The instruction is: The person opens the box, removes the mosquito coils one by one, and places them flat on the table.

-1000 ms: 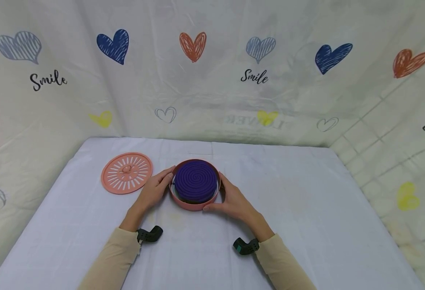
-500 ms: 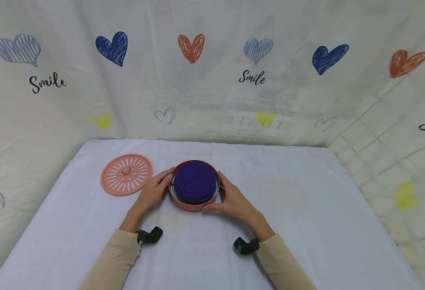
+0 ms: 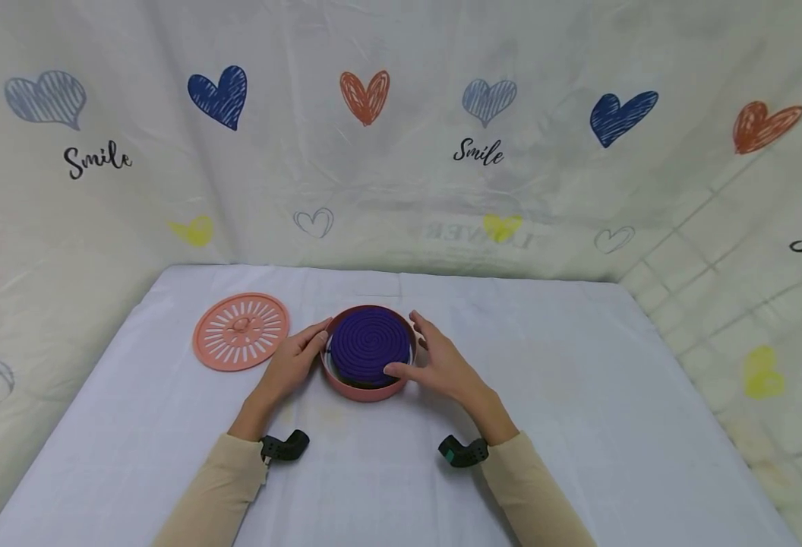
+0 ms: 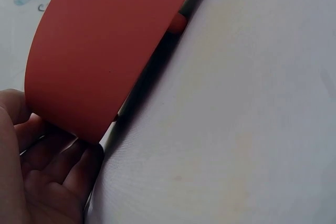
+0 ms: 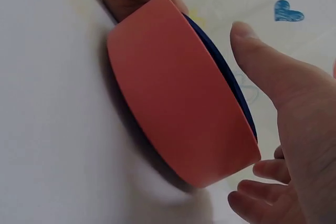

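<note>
A stack of dark purple mosquito coils [image 3: 369, 342] sits inside a round, coral-red mosquito coil holder [image 3: 365, 394] in the middle of the white table. At the holder's left side, my left hand [image 3: 293, 360] grips the wall, thumb by the rim; the left wrist view has its fingers [image 4: 79, 174] bent against the lower edge. My right hand [image 3: 445, 368] is spread at the right side, its thumb over the coils' near right edge in the head view. In the right wrist view the thumb [image 5: 257, 51] stands off the holder, with a gap between.
The holder's slotted coral lid [image 3: 240, 332] lies flat on the table to the left, close beside my left hand. White cloth [image 3: 544, 425] covers the table. Behind it hangs a pale curtain [image 3: 401, 175] printed with hearts and words.
My right hand has let go of the holder's right side; its thumb has lifted from the front wall to above the coils. The left hand keeps its grip.
</note>
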Available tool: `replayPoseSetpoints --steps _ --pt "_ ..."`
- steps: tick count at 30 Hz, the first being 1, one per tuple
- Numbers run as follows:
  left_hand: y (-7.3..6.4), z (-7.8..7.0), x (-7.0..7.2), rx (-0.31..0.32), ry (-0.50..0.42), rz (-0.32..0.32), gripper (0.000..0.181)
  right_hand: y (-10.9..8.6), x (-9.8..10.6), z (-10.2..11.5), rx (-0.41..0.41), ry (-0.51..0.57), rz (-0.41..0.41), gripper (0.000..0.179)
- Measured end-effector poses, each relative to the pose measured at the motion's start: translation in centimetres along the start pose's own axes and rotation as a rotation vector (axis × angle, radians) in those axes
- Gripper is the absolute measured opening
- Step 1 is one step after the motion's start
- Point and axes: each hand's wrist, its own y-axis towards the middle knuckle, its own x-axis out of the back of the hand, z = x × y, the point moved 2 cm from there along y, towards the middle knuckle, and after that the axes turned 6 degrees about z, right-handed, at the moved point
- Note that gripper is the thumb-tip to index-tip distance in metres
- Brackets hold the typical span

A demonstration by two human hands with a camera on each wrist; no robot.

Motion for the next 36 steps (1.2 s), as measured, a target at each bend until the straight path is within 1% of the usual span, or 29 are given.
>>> replayPoseSetpoints --steps 7,14,19,29,36 --pt "0.1 0.3 -0.1 0.002 -0.002 0.008 0.048 1.5 0.2 0.7 -0.012 -0.04 -0.032 0.109" --pt "0.1 0.2 0.0 0.004 -0.007 0.005 0.048 2.2 0.1 0.9 -0.006 -0.041 -0.052 0.106" --pt "0.1 0.3 0.0 0.005 -0.011 0.003 0.049 2.4 -0.2 0.7 0.0 -0.061 -0.074 0.101" --pt "0.1 0.3 -0.1 0.009 -0.029 0.005 0.049 2.3 -0.7 0.9 0.025 -0.158 -0.121 0.09" --pt "0.2 0.4 -0.1 0.01 -0.055 0.01 0.047 2.1 -0.7 1.2 0.036 -0.206 -0.138 0.087"
